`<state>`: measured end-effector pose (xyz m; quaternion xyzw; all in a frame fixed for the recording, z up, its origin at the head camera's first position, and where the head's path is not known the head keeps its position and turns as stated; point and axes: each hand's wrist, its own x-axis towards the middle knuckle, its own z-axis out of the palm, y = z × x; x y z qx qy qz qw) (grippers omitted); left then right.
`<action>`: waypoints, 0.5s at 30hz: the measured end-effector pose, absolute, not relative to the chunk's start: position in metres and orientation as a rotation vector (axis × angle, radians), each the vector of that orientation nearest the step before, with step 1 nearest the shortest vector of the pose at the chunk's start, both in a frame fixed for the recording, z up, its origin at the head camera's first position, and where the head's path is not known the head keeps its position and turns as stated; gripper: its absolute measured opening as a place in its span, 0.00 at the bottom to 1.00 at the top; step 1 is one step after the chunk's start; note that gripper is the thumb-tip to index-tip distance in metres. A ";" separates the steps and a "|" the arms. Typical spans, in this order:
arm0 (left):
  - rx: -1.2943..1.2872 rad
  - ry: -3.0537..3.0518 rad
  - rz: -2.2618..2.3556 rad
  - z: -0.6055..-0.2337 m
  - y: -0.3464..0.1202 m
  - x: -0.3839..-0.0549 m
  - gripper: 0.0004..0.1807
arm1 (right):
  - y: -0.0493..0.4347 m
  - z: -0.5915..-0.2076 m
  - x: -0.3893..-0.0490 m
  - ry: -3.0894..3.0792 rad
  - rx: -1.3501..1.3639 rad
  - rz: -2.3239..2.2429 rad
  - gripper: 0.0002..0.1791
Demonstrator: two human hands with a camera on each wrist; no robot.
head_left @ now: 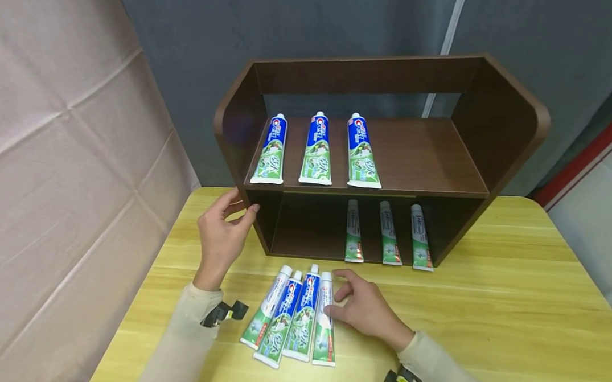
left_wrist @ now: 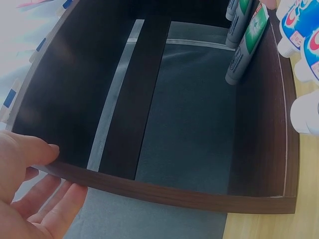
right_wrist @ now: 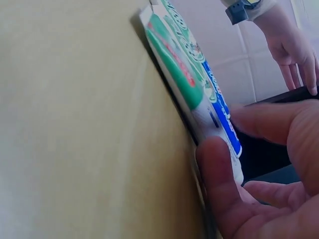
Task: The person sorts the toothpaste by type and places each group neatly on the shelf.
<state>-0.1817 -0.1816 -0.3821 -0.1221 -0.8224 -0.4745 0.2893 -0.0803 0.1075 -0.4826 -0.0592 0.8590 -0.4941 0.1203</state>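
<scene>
My left hand (head_left: 224,236) grips the left side panel of a dark brown two-tier shelf (head_left: 367,191), thumb on its inner side and fingers outside. The same panel edge lies between thumb and fingers (left_wrist: 52,199) in the left wrist view. My right hand (head_left: 365,307) is at a white-and-green toothpaste tube (head_left: 325,323), its thumb (right_wrist: 217,159) right at the tube's side and its forefinger spread apart near the cap end. Beside that tube, two blue-and-green toothpaste tubes (head_left: 303,316) and another white-and-green tube (head_left: 267,309) lie fanned on the table.
Three blue-and-green tubes (head_left: 316,151) lie in a row on the upper tier, towards its left. Three white-and-green tubes (head_left: 389,234) lie on the lower tier's right part. The shelf stands on a light wooden table (head_left: 485,313) before a grey partition (head_left: 344,22).
</scene>
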 end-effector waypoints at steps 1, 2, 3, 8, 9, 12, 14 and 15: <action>-0.326 -2.195 -1.267 -0.382 -0.181 -0.182 0.23 | 0.107 -0.483 -0.080 2.511 -0.188 -1.433 0.47; -0.327 -2.196 -1.270 -0.382 -0.181 -0.182 0.23 | 0.107 -0.484 -0.079 2.507 -0.204 -1.431 0.48; -0.328 -2.196 -1.272 -0.383 -0.181 -0.182 0.23 | 0.107 -0.484 -0.079 2.502 -0.227 -1.425 0.50; -0.324 -2.197 -1.277 -0.382 -0.180 -0.181 0.22 | 0.108 -0.485 -0.081 2.445 -0.322 -1.438 0.57; -0.324 -2.197 -1.276 -0.382 -0.181 -0.181 0.22 | 0.108 -0.485 -0.082 2.439 -0.330 -1.431 0.58; -0.328 -2.191 -1.273 -0.383 -0.181 -0.182 0.22 | 0.108 -0.486 -0.086 2.445 -0.338 -1.392 0.63; -0.332 -2.187 -1.273 -0.383 -0.181 -0.182 0.22 | 0.107 -0.487 -0.089 2.464 -0.336 -1.350 0.66; -0.334 -2.185 -1.273 -0.383 -0.181 -0.182 0.21 | 0.107 -0.486 -0.091 2.479 -0.337 -1.323 0.67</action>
